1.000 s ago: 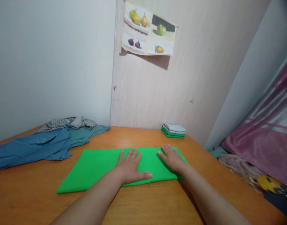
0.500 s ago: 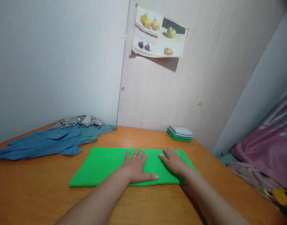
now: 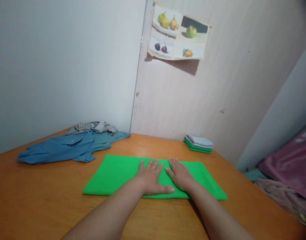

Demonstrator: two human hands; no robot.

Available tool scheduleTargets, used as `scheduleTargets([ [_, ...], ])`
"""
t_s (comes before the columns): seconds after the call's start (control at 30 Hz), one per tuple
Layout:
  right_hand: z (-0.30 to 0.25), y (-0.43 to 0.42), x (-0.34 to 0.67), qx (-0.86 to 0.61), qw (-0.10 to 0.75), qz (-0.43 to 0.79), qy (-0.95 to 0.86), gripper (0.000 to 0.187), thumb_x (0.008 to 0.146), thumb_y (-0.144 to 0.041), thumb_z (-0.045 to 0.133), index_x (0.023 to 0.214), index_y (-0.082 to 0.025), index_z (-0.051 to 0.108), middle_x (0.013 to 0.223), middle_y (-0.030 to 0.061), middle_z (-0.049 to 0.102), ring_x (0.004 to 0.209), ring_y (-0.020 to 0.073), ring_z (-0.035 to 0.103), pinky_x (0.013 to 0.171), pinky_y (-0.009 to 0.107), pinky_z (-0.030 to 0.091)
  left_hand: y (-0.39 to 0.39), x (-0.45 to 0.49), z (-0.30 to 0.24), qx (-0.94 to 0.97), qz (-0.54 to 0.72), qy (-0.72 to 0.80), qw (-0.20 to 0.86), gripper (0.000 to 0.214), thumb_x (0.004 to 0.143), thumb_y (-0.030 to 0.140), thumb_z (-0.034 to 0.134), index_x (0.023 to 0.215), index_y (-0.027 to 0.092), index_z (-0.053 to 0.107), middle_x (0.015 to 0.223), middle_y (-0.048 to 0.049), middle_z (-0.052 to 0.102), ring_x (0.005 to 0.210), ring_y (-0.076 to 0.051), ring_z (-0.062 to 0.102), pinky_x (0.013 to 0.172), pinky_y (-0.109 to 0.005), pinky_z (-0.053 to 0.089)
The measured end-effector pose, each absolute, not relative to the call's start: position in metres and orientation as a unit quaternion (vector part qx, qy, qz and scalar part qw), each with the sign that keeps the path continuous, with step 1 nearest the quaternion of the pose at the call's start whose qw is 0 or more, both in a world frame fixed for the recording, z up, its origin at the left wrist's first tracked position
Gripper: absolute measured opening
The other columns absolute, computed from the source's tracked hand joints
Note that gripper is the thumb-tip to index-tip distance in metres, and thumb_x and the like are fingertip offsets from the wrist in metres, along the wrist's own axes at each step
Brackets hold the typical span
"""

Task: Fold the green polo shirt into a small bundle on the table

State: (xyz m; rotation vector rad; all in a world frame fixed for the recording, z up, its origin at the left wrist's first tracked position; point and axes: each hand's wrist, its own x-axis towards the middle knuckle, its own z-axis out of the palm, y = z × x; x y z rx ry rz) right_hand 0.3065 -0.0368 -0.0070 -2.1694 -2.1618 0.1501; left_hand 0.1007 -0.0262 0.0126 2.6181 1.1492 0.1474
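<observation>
A bright green cloth (image 3: pixel 113 173), folded into a long flat rectangle, lies on the wooden table (image 3: pixel 38 203). My left hand (image 3: pixel 151 177) rests flat on the middle of the cloth, fingers spread and thumb pointing right. My right hand (image 3: pixel 179 175) lies flat just to its right, fingers stretched forward, almost touching the left hand. Both palms press on the cloth and hold nothing.
A small stack of folded green and pale cloths (image 3: pixel 199 144) sits at the table's far right by the wall. Blue garments (image 3: pixel 65 150) with a striped piece (image 3: pixel 93 127) lie at the far left. A fruit poster (image 3: pixel 179 35) hangs on the wall. Pink bedding (image 3: pixel 290 166) is at right.
My right hand has slid left along the cloth, closer to my left hand. The view has turned left, so more of the cloth's right end shows.
</observation>
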Motion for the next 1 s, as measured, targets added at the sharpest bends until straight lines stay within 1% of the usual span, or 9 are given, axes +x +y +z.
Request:
scheduleTargets([
  [0.13, -0.008, -0.035, 0.307, -0.707, 0.035, 0.046, -0.705, 0.078, 0.098, -0.063, 0.020, 0.159, -0.013, 0.024, 0.165, 0.0078, 0.019, 0.153, 0.0255, 0.012, 0.123, 0.046, 0.009, -0.027, 0.100, 0.012, 0.905, 0.062, 0.398, 0.136, 0.114, 0.071, 0.097, 0.030, 0.159, 0.025, 0.023, 0.166, -0.0086, 0.010, 0.153, -0.037, 0.000, 0.117, -0.068, -0.002],
  [0.3, -0.015, -0.033, 0.311, -0.701, 0.041, 0.035, -0.711, 0.079, 0.098, -0.063, 0.021, 0.158, -0.013, 0.026, 0.164, 0.0090, 0.023, 0.152, 0.0263, 0.015, 0.123, 0.046, 0.010, -0.027, 0.097, 0.013, 0.895, 0.076, 0.417, 0.137, 0.102, 0.083, 0.089, 0.016, 0.158, 0.022, 0.026, 0.166, -0.0097, 0.013, 0.153, -0.033, 0.005, 0.120, -0.062, 0.004],
  [0.37, -0.019, -0.031, 0.314, -0.700, 0.042, 0.030, -0.712, 0.080, 0.097, -0.064, 0.022, 0.158, -0.013, 0.026, 0.164, 0.0095, 0.024, 0.152, 0.0266, 0.015, 0.123, 0.047, 0.012, -0.025, 0.094, 0.014, 0.886, 0.078, 0.437, 0.138, 0.099, 0.085, 0.085, 0.014, 0.159, 0.020, 0.026, 0.166, -0.0102, 0.013, 0.153, -0.032, 0.005, 0.121, -0.060, 0.007],
  [0.57, -0.027, -0.028, 0.319, -0.697, 0.047, 0.010, -0.715, 0.081, 0.096, -0.067, 0.022, 0.158, -0.015, 0.028, 0.164, 0.0082, 0.023, 0.152, 0.0272, 0.016, 0.122, 0.050, 0.014, -0.020, 0.087, 0.016, 0.855, 0.068, 0.497, 0.130, 0.102, 0.085, 0.085, 0.015, 0.159, 0.016, 0.023, 0.165, -0.0135, 0.015, 0.153, -0.035, 0.006, 0.120, -0.062, 0.008],
  [0.73, -0.021, -0.033, 0.313, -0.688, 0.058, -0.016, -0.723, 0.080, 0.096, -0.065, 0.021, 0.158, -0.014, 0.028, 0.165, 0.0093, 0.020, 0.153, 0.0269, 0.010, 0.123, 0.051, 0.009, -0.020, 0.089, 0.013, 0.855, 0.067, 0.500, 0.125, 0.106, 0.084, 0.086, 0.014, 0.159, 0.012, 0.021, 0.165, -0.0164, 0.015, 0.153, -0.036, 0.005, 0.120, -0.062, 0.007],
  [0.83, -0.017, -0.037, 0.306, -0.664, 0.068, -0.009, -0.745, 0.081, 0.097, -0.067, 0.018, 0.158, -0.015, 0.026, 0.166, 0.0076, 0.017, 0.153, 0.0261, 0.007, 0.123, 0.051, 0.008, -0.020, 0.090, 0.011, 0.855, 0.067, 0.499, 0.122, 0.106, 0.083, 0.087, 0.014, 0.160, 0.013, 0.020, 0.165, -0.0160, 0.014, 0.153, -0.036, 0.005, 0.120, -0.062, 0.007],
  [1.0, -0.016, -0.041, 0.299, -0.652, 0.043, 0.033, -0.757, 0.078, 0.098, -0.066, 0.017, 0.158, -0.018, 0.029, 0.165, 0.0065, 0.020, 0.153, 0.0256, 0.010, 0.123, 0.050, 0.007, -0.019, 0.090, 0.011, 0.854, 0.062, 0.501, 0.124, 0.102, 0.085, 0.084, 0.012, 0.160, 0.015, 0.019, 0.165, -0.0141, 0.014, 0.153, -0.035, 0.004, 0.120, -0.063, 0.007],
])
